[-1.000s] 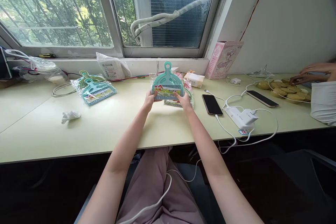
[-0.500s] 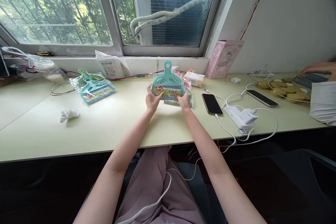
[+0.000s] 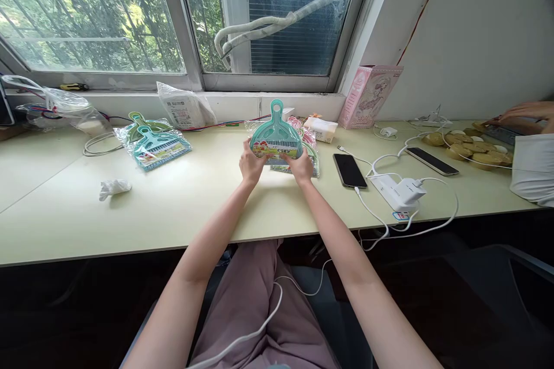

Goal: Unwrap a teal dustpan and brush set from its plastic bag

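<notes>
Both hands grip a teal dustpan set [image 3: 276,137], upright, handle up, just above the desk [image 3: 182,202] near the window. Left hand [image 3: 250,165] grasps its lower left corner, right hand [image 3: 300,166] the lower right. More packs [image 3: 303,153] lie behind it. Phone [image 3: 349,170] just right; another pack [image 3: 154,146] well left.

label print [image 3: 276,151] too small | co-worker's hand [image 3: 521,111] cut off right
</notes>
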Motion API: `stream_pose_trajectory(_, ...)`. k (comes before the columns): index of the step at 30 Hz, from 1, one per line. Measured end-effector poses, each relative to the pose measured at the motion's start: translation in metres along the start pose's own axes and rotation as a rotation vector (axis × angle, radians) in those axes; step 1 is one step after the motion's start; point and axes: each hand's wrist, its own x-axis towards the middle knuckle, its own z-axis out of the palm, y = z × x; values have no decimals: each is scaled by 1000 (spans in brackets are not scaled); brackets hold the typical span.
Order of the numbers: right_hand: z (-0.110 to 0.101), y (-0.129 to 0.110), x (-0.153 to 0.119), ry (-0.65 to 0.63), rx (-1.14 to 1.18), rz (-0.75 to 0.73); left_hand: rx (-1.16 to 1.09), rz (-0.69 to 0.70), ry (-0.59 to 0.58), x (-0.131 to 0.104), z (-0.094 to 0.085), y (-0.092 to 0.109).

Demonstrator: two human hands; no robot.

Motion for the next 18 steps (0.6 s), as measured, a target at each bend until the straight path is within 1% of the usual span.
stream_pose_trajectory(3, 1, 4, 2, -40, 121, 23, -124, 17, -4, 5, 1, -8)
stream_pose_trajectory(6, 2, 7, 6, -73, 248, 3, -271, -1, -5, 14, 2, -17)
stream_pose_trajectory(9, 3, 10, 10, -87, 314, -14, -341, -25, -36, 20, 3, -24)
stream_pose_trajectory(12, 2, 13, 12, -64, 301, -17, -384, -63, -137, 25, 3, -28)
stream_pose_trajectory(15, 1, 15, 14, -59, 284, -24, -474, -118, -231, 30, 1, -31)
stream_pose_trajectory(18, 1, 17, 16, -37, 270, 19, -561, -144, -345, 31, -3, -31)
